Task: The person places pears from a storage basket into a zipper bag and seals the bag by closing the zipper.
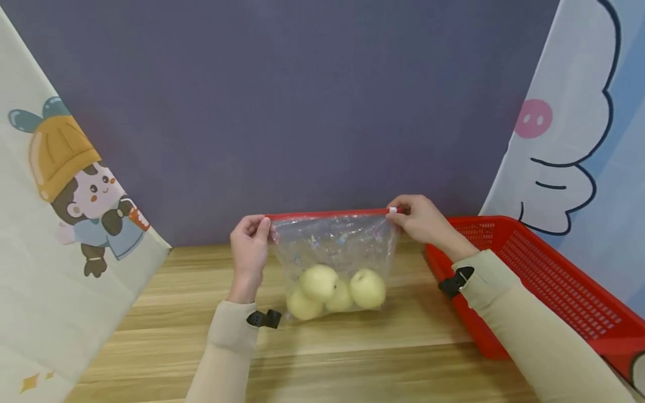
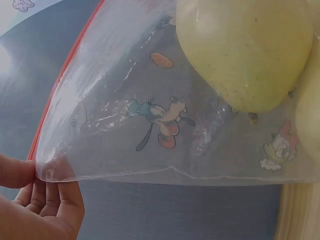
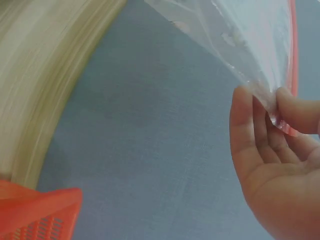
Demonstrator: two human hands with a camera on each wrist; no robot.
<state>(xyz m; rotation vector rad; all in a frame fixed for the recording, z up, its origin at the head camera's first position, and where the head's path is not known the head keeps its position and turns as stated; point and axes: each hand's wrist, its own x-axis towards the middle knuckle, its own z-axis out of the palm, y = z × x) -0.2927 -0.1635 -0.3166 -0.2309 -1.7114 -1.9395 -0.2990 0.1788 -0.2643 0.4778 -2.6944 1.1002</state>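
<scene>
A clear zip bag (image 1: 332, 240) with a red zip strip (image 1: 327, 214) along its top is held up between both hands. Several pale yellow pears (image 1: 368, 289) lie at its bottom; cartoon prints show on the plastic in the left wrist view. My left hand (image 1: 250, 246) pinches the upper left corner between thumb and fingers. At the upper right corner my right hand (image 1: 420, 220) pinches the strip end, beside a white slider (image 1: 392, 210). The strip looks closed across the top. Whether the bag's bottom touches the table I cannot tell.
A red plastic basket (image 1: 486, 336) with perforated walls stands on the right of the wooden table (image 1: 322, 369), under the right forearm. Behind rises a dark grey panel (image 1: 302, 112). Cartoon-printed cloths hang at left and right.
</scene>
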